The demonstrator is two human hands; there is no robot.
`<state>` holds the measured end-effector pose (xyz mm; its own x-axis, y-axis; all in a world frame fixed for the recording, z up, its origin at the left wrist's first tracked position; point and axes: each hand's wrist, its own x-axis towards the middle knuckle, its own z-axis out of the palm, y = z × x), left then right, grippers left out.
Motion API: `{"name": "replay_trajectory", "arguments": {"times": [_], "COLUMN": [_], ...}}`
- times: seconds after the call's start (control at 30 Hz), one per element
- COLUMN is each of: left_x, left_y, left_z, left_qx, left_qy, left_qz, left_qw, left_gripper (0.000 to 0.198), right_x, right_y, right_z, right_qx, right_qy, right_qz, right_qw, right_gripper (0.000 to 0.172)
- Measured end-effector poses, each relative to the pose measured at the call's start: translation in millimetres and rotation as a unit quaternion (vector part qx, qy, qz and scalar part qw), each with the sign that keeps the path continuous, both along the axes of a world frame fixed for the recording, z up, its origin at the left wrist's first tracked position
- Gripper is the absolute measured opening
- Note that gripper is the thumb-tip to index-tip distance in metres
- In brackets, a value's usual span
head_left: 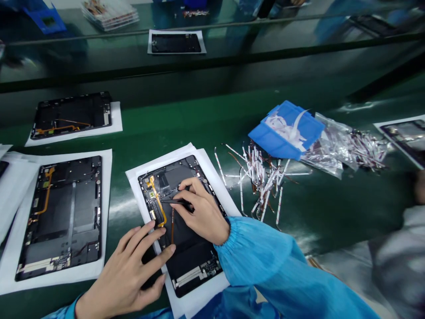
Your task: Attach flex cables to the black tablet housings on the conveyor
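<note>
A black tablet housing (186,261) lies tilted on white paper (221,195) in front of me. My right hand (201,210) pinches black tweezers (181,202), whose tips point left toward an orange flex cable (160,206) along the housing's left side. Spread over the housing's lower left edge is my left hand (136,266); its fingertips rest near the cable's lower end and by a thin brown strip (172,226). Whether the tweezer tips touch the cable, I cannot tell.
To the left lie two more housings (63,221) (73,113) on paper. Right of my work are loose flex strips (262,177), a blue bin (282,128) with white scraps and plastic bags (332,146). Another housing (175,43) lies at the back. A blurred person (401,252) is at right.
</note>
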<state>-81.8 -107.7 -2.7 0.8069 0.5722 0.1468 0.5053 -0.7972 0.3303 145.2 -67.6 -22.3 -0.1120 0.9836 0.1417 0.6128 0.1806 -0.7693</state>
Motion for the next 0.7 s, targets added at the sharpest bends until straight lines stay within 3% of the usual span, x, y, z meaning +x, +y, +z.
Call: {"name": "replay_trajectory", "arguments": {"times": [0.33, 0.47, 0.57, 0.7], "left_x": [1, 1, 6, 20], "left_y": [-1, 1, 7, 22], "left_z": [-0.9, -4.9, -7.3, -4.6], "left_qx": [0.007, 0.034, 0.035, -0.003], "left_qy": [-0.018, 0.017, 0.047, 0.046], "left_qz": [0.009, 0.012, 0.055, 0.141], "left_qw": [1.000, 0.999, 0.997, 0.989], "left_gripper": [0.035, 0.047, 0.054, 0.042], "right_x": [3, 4, 6, 8], "right_y": [-2, -2, -1, 5], "right_z": [-1.2, 0.7, 1.6, 4.0], "right_qx": [0.017, 0.014, -0.008, -0.025], "right_qy": [-0.033, -0.035, 0.002, 0.055], "right_qz": [0.022, 0.034, 0.042, 0.036], "right_qw": [0.999, 0.999, 0.999, 0.998], "right_gripper": [0.007, 0.023, 0.031, 0.024]}}
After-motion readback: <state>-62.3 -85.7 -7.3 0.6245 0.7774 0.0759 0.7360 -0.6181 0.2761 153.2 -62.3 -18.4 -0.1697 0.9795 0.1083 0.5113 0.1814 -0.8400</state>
